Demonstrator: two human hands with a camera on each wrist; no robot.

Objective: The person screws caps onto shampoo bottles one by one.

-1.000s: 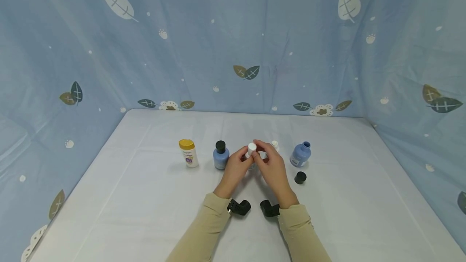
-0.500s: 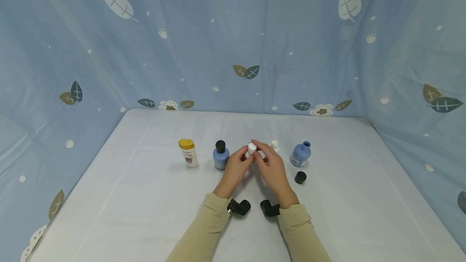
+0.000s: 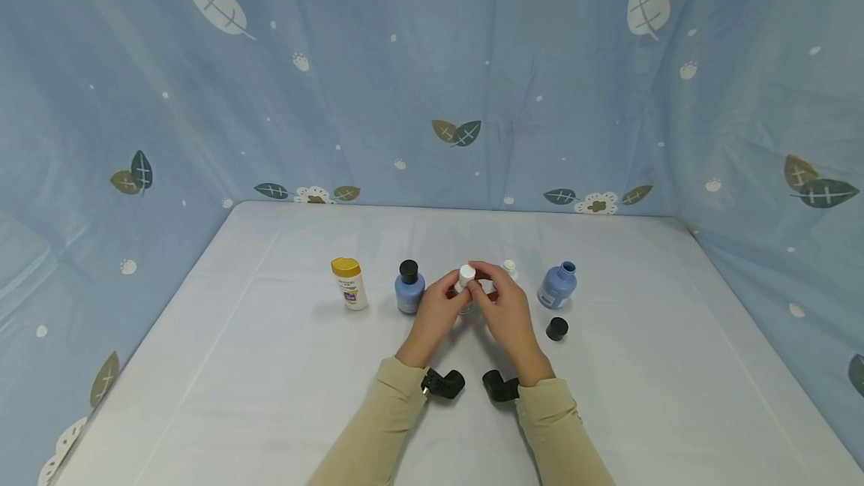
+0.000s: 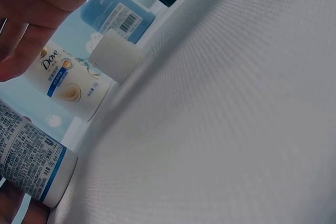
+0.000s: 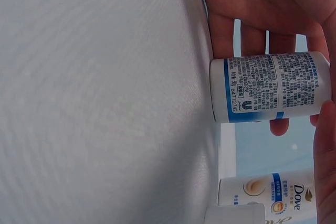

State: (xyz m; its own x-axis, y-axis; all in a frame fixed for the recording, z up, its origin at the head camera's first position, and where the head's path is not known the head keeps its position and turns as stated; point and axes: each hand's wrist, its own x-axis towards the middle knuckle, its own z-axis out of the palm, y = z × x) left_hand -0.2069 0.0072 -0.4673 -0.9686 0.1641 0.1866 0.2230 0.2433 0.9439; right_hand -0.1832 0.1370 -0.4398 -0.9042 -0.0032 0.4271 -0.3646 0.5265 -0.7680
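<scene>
A small white bottle (image 5: 270, 87) with a blue band and printed label stands upright between the hands, its base at the tabletop. My left hand (image 3: 435, 321) grips the bottle's body; in the right wrist view its fingers (image 5: 253, 40) show behind the label. With thumb and forefinger my right hand (image 3: 506, 315) pinches the white cap (image 3: 467, 274) on top. Behind the right hand stands a white Dove bottle (image 4: 68, 82) with a bare neck (image 3: 509, 266). A loose white cap (image 4: 115, 56) sits beside it, hidden in the head view.
To the left stand a blue bottle (image 3: 409, 295) with a black cap and a white bottle (image 3: 350, 291) with a yellow cap. An uncapped blue bottle (image 3: 557, 287) stands on the right, a black cap (image 3: 556, 329) in front of it. Patterned blue cloth surrounds the white table (image 3: 270, 366).
My right fingers have shifted slightly around the white cap, forward and then back. The left hand and the bottles have stayed in place.
</scene>
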